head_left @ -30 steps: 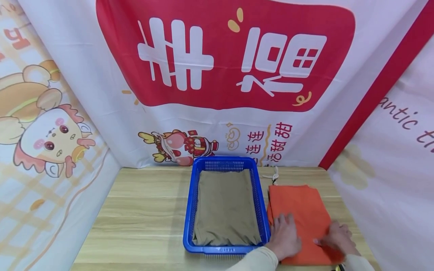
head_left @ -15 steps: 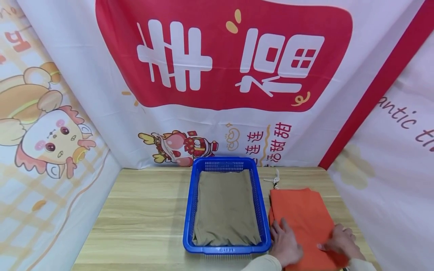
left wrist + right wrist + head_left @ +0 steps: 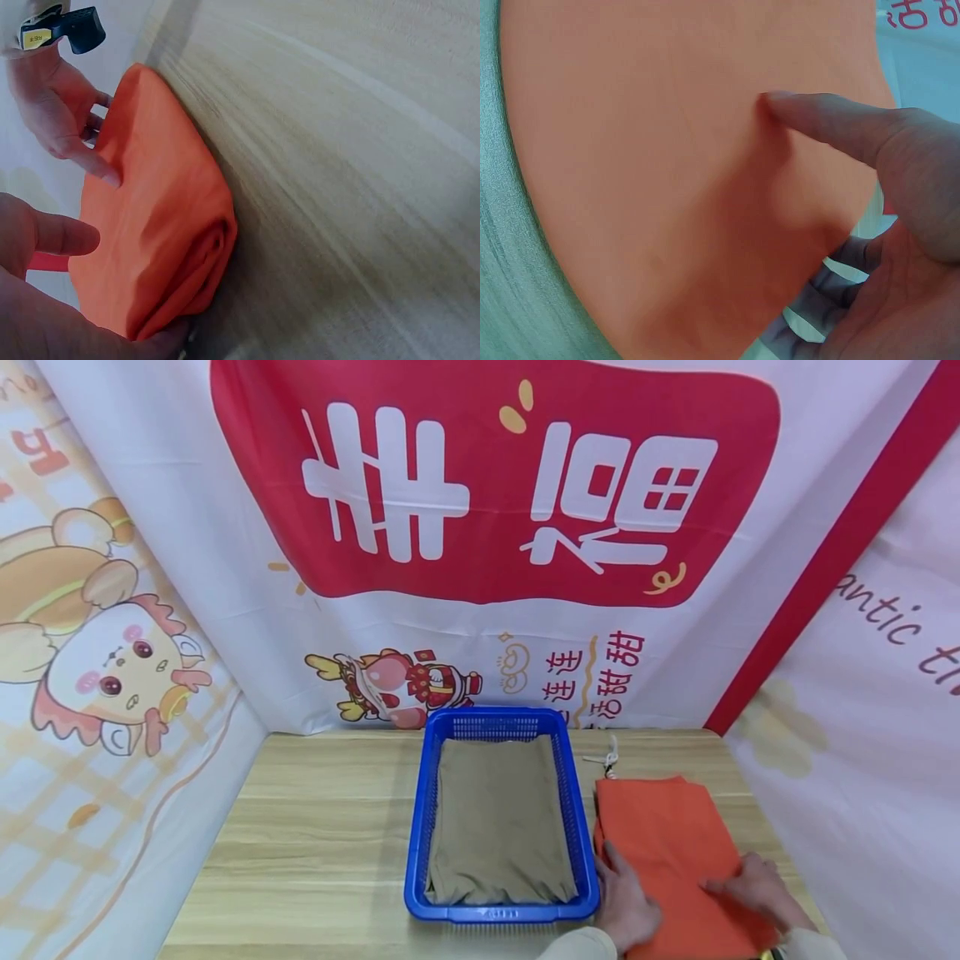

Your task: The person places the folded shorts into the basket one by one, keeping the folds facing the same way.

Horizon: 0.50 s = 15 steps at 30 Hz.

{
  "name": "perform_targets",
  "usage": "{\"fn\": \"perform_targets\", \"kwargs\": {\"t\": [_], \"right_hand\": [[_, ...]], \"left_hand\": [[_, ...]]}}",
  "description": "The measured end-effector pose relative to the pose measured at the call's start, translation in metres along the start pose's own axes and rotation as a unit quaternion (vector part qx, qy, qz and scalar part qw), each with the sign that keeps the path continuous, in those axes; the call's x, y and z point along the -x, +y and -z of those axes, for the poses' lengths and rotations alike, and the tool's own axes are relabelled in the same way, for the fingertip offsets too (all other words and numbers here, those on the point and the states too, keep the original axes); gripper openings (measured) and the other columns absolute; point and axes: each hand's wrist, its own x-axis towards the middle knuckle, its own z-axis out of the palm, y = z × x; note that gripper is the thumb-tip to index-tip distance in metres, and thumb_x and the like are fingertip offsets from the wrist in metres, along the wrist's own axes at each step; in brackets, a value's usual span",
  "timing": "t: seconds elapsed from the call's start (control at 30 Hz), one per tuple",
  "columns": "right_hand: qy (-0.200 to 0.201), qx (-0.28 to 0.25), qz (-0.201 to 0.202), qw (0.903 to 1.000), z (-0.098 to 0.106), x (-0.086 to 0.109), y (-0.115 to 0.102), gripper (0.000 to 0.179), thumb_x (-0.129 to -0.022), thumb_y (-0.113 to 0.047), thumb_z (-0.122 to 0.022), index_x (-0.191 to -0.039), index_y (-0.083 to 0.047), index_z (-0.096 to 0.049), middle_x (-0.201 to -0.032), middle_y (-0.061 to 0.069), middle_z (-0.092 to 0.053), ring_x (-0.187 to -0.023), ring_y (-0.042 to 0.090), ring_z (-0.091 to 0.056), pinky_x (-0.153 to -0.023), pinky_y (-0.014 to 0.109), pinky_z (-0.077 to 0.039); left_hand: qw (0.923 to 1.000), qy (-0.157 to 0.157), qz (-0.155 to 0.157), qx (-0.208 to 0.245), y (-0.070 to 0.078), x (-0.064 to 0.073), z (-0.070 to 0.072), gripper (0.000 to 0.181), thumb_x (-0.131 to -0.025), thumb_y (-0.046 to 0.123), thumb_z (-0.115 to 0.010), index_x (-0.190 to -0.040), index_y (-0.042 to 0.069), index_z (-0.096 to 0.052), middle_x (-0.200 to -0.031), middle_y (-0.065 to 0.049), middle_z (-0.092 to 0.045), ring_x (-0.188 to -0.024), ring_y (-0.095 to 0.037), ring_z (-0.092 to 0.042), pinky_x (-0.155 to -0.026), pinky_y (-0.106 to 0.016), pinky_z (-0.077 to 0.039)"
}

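Orange cloth (image 3: 667, 835), folded into a thick flat bundle, lies on the near right part of the bench (image 3: 300, 827), just right of a blue basket (image 3: 504, 913) that holds a folded brown cloth (image 3: 498, 818). Both forearms, in pale sleeves (image 3: 581, 946), reach in from the near side. The left hand (image 3: 626, 906) sits at the bundle's left side, between it and the basket, thumb spread wide from the fingers over the cloth; whether that thumb touches, I cannot tell. The right hand (image 3: 761, 889) straddles the right edge, also wide: its straight thumb points left with the tip on the top layer, while the other fingers bend loosely down past the edge. Neither hand pinches the cloth. A white cord (image 3: 611, 752) lies beyond the bundle's far edge.
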Motion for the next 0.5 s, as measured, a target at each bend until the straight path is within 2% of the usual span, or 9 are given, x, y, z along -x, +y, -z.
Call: {"fn": "perform_targets", "kwargs": {"t": [0.07,0.17,0.2,0.3,0.37,0.43,0.5], "right_hand": [[-0.009,-0.063,-0.015,0.9978,-0.0010,-0.0010,0.0017,0.051,-0.082,-0.041,-0.082,-0.084,0.004,-0.057,-0.080,0.012,-0.057,-0.075,0.025,-0.056,-0.065,0.037,-0.050],[-0.025,-0.126,-0.032,0.9912,-0.0018,-0.0017,0.0041,0.052,-0.088,-0.038,-0.078,-0.094,0.008,-0.056,-0.084,0.010,-0.059,-0.075,0.020,-0.058,-0.065,0.032,-0.050],[-0.027,-0.134,-0.035,0.9900,-0.0020,-0.0022,0.0049,0.053,-0.089,-0.038,-0.077,-0.098,0.010,-0.055,-0.086,0.010,-0.061,-0.076,0.020,-0.059,-0.066,0.032,-0.051],[-0.039,-0.137,-0.039,0.9890,0.0000,-0.0031,0.0057,0.072,-0.090,-0.042,-0.075,-0.117,0.018,-0.047,-0.100,0.020,-0.061,-0.087,0.024,-0.062,-0.074,0.036,-0.053],[-0.055,-0.140,-0.047,0.9874,0.0018,-0.0042,0.0048,0.082,-0.089,-0.045,-0.076,-0.124,0.022,-0.043,-0.107,0.025,-0.061,-0.092,0.028,-0.063,-0.079,0.041,-0.054],[-0.074,-0.146,-0.059,0.9847,0.0037,-0.0044,0.0033,0.091,-0.088,-0.048,-0.076,-0.130,0.024,-0.039,-0.112,0.027,-0.060,-0.096,0.030,-0.063,-0.082,0.045,-0.055],[-0.091,-0.160,-0.072,0.9803,0.0047,-0.0050,0.0015,0.092,-0.088,-0.048,-0.077,-0.134,0.023,-0.040,-0.113,0.026,-0.063,-0.095,0.029,-0.065,-0.082,0.048,-0.056]], "left_hand": [[0.9999,0.013,-0.002,0.009,-0.0014,0.0007,-0.0009,0.094,-0.078,0.007,-0.073,-0.157,0.000,-0.023,-0.155,-0.032,-0.027,-0.138,-0.042,-0.039,-0.102,-0.055,-0.045],[0.9990,0.031,-0.002,0.033,-0.0023,0.0029,-0.0011,0.094,-0.078,0.008,-0.075,-0.156,-0.004,-0.023,-0.149,-0.035,-0.034,-0.136,-0.042,-0.041,-0.104,-0.056,-0.043],[0.9981,0.041,-0.007,0.044,-0.0029,0.0036,-0.0013,0.093,-0.078,0.008,-0.075,-0.155,-0.006,-0.023,-0.148,-0.035,-0.035,-0.136,-0.043,-0.040,-0.106,-0.056,-0.041],[0.9950,0.044,-0.010,0.090,-0.0046,0.0021,-0.0004,0.093,-0.078,0.006,-0.073,-0.153,-0.012,-0.022,-0.149,-0.038,-0.032,-0.139,-0.045,-0.035,-0.110,-0.057,-0.036],[0.9921,0.057,-0.025,0.109,-0.0063,0.0018,-0.0003,0.092,-0.075,0.006,-0.071,-0.150,-0.017,-0.023,-0.147,-0.039,-0.035,-0.139,-0.045,-0.035,-0.110,-0.057,-0.035],[0.9904,0.054,-0.026,0.124,-0.0073,0.0008,0.0007,0.091,-0.075,0.005,-0.071,-0.148,-0.020,-0.023,-0.142,-0.040,-0.041,-0.136,-0.045,-0.039,-0.109,-0.057,-0.037],[0.9882,0.051,-0.027,0.142,-0.0072,0.0025,0.0019,0.088,-0.076,0.004,-0.070,-0.145,-0.023,-0.024,-0.139,-0.040,-0.045,-0.134,-0.046,-0.042,-0.110,-0.058,-0.036]]}}
